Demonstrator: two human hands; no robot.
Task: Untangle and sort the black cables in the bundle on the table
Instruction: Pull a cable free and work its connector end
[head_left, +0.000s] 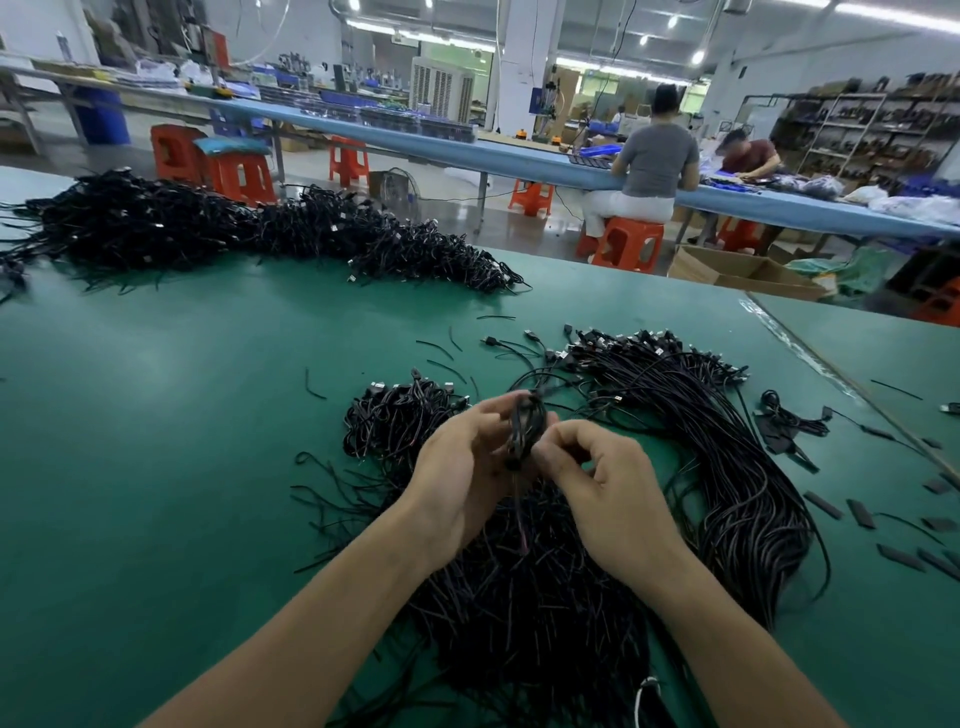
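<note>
Black cables (524, 597) lay heaped on the green table (156, 441); left hand (462, 467) and right hand (597, 478) pinched one coiled cable (527, 421) above them, apparently untangling it. Next it needed straightening onto the sorted batch (727, 441).

Both hands are up over the tangled bundle (519, 597) on the green table (156, 415). The left hand (467, 467) grips a small coiled cable (527, 426), fingers wrapped round it. The right hand (602, 483) pinches at its lower end (the exact spot is hidden by the fingers). Just right of the bundle lies a sheaf of straightened cables (727, 467), plugs fanned at its far end. Just beyond the bundle, to the left, sits a small pile of coils (400, 415). Far beyond the bundle, there's a big black heap (234, 228).
</note>
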